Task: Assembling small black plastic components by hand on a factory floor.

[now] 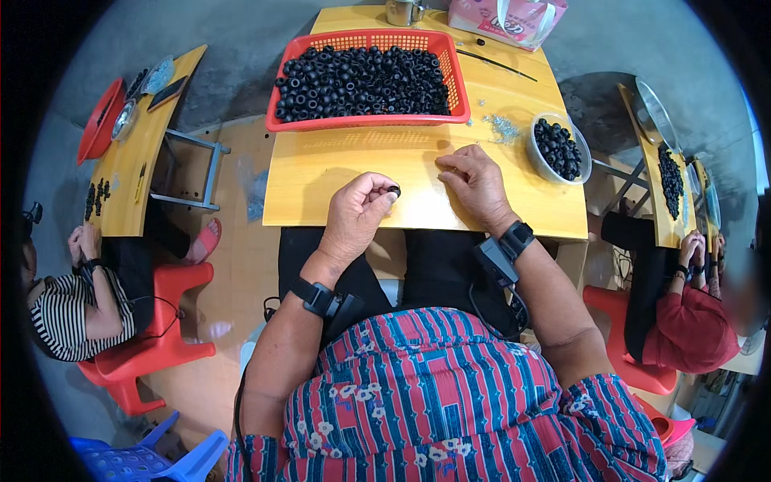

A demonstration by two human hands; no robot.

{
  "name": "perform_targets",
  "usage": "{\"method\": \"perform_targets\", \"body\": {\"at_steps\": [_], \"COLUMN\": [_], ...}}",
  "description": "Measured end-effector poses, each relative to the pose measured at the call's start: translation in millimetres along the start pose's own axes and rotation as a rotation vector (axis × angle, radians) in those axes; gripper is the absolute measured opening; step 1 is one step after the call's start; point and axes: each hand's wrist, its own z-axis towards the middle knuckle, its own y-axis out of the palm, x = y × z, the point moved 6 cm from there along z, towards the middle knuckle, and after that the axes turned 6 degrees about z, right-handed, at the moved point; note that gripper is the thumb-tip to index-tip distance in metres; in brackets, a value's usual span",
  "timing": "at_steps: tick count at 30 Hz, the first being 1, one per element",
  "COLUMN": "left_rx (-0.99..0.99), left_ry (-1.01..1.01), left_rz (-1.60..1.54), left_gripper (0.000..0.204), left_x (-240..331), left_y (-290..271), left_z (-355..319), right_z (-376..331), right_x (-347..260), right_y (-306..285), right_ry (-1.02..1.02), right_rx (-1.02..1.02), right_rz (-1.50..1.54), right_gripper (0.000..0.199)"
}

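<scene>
Above the front part of the yellow table [305, 181], my left hand [357, 215] pinches a small black ring-shaped part [393, 191] between thumb and fingertips. To its right, my right hand [475, 186] hovers with thumb and forefinger brought together. Whatever those fingers may hold is too small to make out. Beyond both hands stands a red plastic basket [365, 121] heaped with loose black parts [361, 80] of the same round, hollow kind. A clear round tub [585, 170] of black parts [556, 146] sits right of my right hand, beside a scatter of tiny silvery pieces [503, 128].
A thin black rod [498, 64], a metal pot [404, 11] and a pink bag [510, 20] lie toward the table's far end. Seated people work at side tables: one in a striped top [72, 309] at left, another in red [687, 329] at right. A blue stool [152, 454] stands lower left.
</scene>
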Motion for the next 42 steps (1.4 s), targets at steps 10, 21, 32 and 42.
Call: {"method": "perform_targets", "body": {"at_steps": [10,21,32,42], "left_rx": [0.025,0.021,0.014,-0.02], "left_ry": [-0.063,-0.088,-0.037,-0.056], "left_rz": [-0.135,-0.12,-0.052,-0.123], "left_gripper": [0.01,0.012,0.008,0.008], "left_x": [-4.4,-1.2,-0.4,-2.7], "left_y": [3.4,2.1,3.3,2.5], "left_z": [2.1,0.1,0.4,-0.3], "right_z": [1.1,1.6,5.9,-0.6], "right_x": [-10.7,-32.7,-33.4,-36.1], "right_y": [5.5,36.2,43.0,44.0], "right_ry": [-0.072,0.337,0.296,0.312], "right_rx": [0.011,-0.226,-0.331,-0.345], "right_rz": [-0.27,0.917,0.706,0.749], "right_gripper": [0.015,0.01,0.009,0.009]}}
